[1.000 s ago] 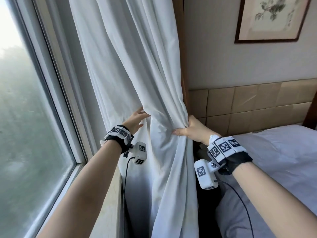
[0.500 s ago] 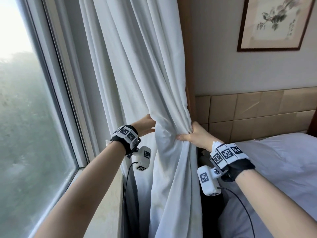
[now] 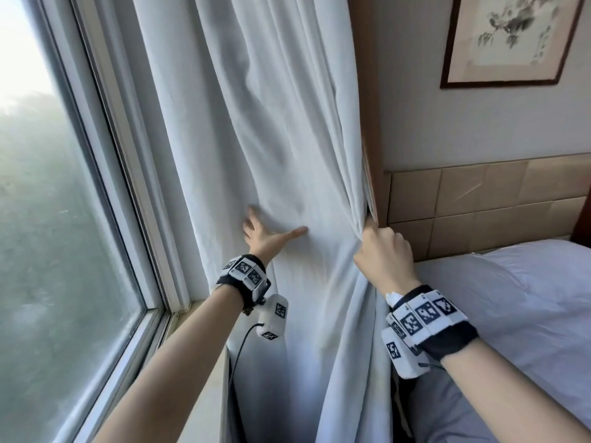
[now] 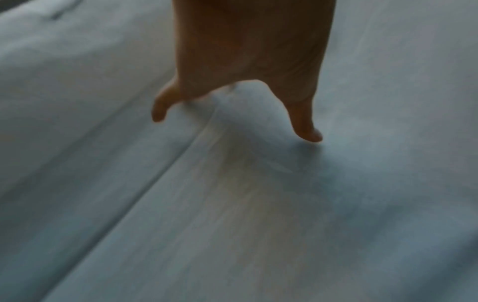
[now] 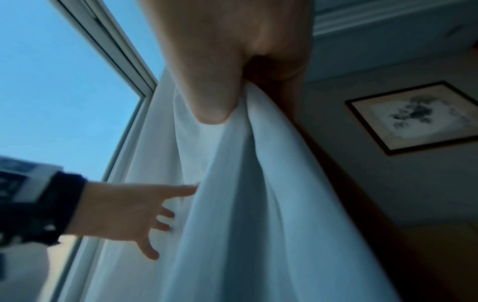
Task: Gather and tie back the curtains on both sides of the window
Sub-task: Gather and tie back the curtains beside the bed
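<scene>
We find our right hand point(image 3: 382, 254) clenched on the white curtain's point(image 3: 271, 139) bunched edge at three o'clock by the wooden frame point(image 3: 367, 123), anchoring it, while our left hand point(image 3: 265, 235), fingers point(image 3: 299, 231) released and splayed, presses the panel to sweep it across.

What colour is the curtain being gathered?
Plain white, no pattern; the curtain shows best in the head view.

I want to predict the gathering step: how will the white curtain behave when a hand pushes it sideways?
Probably floppy: the curtain creases around the flat left hand. Likely light: the right hand bunches its edge easily.
</scene>
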`<state>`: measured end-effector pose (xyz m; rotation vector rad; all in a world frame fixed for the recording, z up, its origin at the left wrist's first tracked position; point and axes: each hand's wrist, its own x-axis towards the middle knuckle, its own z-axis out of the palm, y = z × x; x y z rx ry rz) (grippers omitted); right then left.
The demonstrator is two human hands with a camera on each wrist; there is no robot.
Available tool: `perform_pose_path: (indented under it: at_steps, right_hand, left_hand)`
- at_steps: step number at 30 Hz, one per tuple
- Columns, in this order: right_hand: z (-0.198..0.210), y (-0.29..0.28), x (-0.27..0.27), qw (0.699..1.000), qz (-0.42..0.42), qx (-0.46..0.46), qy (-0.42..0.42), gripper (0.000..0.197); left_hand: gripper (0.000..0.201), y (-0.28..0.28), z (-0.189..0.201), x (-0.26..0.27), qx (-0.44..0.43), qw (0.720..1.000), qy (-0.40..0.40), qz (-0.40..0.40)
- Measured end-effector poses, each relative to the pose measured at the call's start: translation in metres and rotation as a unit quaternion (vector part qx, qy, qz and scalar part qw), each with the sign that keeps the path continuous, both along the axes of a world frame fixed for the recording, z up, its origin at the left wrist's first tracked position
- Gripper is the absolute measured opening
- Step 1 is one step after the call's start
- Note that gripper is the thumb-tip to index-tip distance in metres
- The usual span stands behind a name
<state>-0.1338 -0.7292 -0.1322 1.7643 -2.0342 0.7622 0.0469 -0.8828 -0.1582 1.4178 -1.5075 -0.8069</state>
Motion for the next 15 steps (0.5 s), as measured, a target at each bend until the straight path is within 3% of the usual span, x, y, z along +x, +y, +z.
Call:
perform_pose_path:
  at_steps: [3,5,6,9,10,15]
  right_hand:
    - [0.0,0.007,-0.005,0.997,0.073,0.023,-0.027,0.031]
    - [0.003,0.013,-0.007,0.992,0.112,0.035,-0.054,0.026]
    - [0.005,0.015,-0.009,0.99,0.12,0.041,-0.063,0.022]
    - [0.009,0.013,-0.015,0.985,0.134,0.061,-0.084,0.01]
    - [0.01,0.012,-0.017,0.984,0.139,0.067,-0.092,0.006]
    - [0.008,0.009,-0.025,0.979,0.147,0.075,-0.117,0.011]
  left_hand:
    - [0.146,-0.012,0.0,-0.013,0.022,0.999,0.022,0.043]
    - [0.142,-0.021,-0.001,-0.019,0.026,0.998,0.062,0.012]
    - [0.132,-0.023,-0.001,-0.021,0.021,0.996,0.086,-0.015]
    - [0.066,-0.023,0.004,-0.028,-0.02,0.988,0.129,-0.076]
    - [0.054,-0.025,0.005,-0.029,-0.029,0.987,0.128,-0.089]
    - [0.021,-0.027,0.011,-0.044,-0.048,0.989,0.096,-0.098]
